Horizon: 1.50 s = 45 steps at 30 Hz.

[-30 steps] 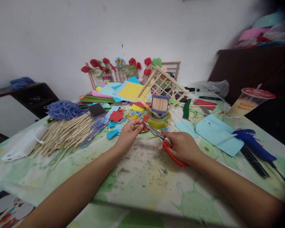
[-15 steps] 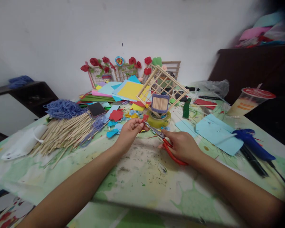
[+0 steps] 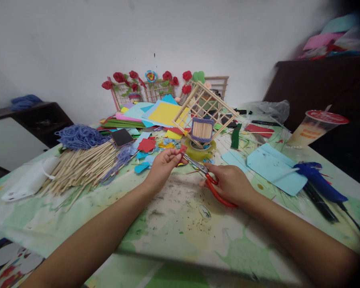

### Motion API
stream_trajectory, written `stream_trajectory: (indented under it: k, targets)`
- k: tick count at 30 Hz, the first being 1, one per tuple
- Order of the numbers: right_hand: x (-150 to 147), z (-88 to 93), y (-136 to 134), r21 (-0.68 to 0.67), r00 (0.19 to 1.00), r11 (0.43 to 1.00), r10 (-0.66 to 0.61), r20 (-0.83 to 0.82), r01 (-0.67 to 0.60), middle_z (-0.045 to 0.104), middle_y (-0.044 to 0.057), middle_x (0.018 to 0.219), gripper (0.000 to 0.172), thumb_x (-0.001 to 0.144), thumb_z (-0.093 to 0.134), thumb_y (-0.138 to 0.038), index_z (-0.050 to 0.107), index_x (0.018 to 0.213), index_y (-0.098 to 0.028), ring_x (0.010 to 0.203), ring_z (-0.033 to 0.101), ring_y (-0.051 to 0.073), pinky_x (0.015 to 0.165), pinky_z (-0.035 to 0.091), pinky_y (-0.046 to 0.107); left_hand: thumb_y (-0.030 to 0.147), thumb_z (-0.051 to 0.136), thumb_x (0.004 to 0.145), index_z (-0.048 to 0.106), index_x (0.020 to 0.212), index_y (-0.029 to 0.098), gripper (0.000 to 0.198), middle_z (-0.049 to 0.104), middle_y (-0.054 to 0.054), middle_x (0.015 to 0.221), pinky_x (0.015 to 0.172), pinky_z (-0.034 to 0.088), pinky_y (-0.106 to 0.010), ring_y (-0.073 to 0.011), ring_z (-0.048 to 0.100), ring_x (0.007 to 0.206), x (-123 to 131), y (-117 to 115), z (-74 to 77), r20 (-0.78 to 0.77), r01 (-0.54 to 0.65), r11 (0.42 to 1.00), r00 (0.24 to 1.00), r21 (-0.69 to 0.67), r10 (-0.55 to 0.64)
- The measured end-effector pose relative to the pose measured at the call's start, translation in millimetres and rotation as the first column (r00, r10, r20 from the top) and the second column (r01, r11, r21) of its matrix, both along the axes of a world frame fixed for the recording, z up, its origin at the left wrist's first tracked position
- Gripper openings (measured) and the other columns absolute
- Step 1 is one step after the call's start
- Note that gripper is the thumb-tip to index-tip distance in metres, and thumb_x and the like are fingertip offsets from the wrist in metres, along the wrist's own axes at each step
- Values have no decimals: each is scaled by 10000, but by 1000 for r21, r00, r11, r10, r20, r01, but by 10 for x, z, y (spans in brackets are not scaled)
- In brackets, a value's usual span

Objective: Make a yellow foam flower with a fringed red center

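Between the thumb and fingers of my left hand (image 3: 164, 168) is pinched a small piece of red paper (image 3: 183, 149), its upper edge cut into a fringe. My right hand (image 3: 231, 184) grips a pair of scissors (image 3: 218, 195) by the red handles. Their metal blades point up and left, with the tips at the red paper. Just behind stands a stick lattice frame (image 3: 208, 103), tilted on one corner over a roll of tape (image 3: 200, 151). A small stick panel edged in purple yarn (image 3: 202, 131) is on its front.
Bamboo sticks (image 3: 84, 166), purple yarn (image 3: 79, 137) and a white glue bottle or similar white item (image 3: 31, 179) lie left. At right are light blue paper (image 3: 276, 168), a blue glue gun (image 3: 321, 182) and a drink cup (image 3: 315, 128). Coloured sheets (image 3: 165, 113) and paper flowers (image 3: 168, 76) fill the back.
The red paper has turned slightly in my left fingers, and the scissor blades have shifted a little against it. Both hands stay in nearly the same place.
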State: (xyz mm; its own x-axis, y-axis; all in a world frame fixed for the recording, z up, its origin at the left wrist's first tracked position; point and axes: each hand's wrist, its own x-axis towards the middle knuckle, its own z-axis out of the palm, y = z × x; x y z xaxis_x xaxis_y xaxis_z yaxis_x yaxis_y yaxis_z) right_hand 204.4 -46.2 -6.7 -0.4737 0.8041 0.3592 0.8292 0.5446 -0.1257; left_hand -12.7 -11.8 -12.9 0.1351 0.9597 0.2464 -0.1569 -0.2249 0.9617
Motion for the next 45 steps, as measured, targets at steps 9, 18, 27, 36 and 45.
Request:
stream_trajectory:
  k: [9,18,27,36,45]
  targets:
    - [3,2,-9,9,999,999,-32,26,31,716,71,794,540,824,453,-583,582,1179,-197,706,650,213,584,354,268,309,629,788,594,858,161,167,695,-30,733,745,449,-269,-134,631,724,6,-27,31,3,2,1000,1000,2,-2]
    - [2,15,-15,-18,999,999,-31,26,31,705,73,815,561,800,471,-599,581,1176,-197,703,631,214,583,355,273,318,647,771,599,851,170,175,684,-11,710,745,454,-261,-132,631,712,12,-14,19,5,-5,1000,1000,-2,5]
    - [11,-3,6,-12,1000,1000,-1,10,1,712,77,814,535,822,469,-561,572,1189,-186,712,645,212,596,375,271,306,629,788,591,833,163,155,695,-24,737,741,457,-255,-125,633,713,11,-10,1,-13,-1,1000,1000,2,1]
    - [18,-2,4,-29,1000,999,17,-10,-17,716,73,813,518,834,475,-517,559,1215,-177,697,648,203,588,383,264,312,635,783,586,839,161,168,683,-15,702,724,449,-251,-126,627,692,19,-28,40,6,-3,1000,1000,-5,3]
    - [17,-3,-5,-9,1000,1000,-1,-3,1,714,71,791,538,830,469,-554,568,1206,-181,687,648,203,580,372,262,321,623,795,576,851,165,172,684,-7,713,733,437,-240,-118,618,712,8,-20,21,0,0,1000,1000,7,0]
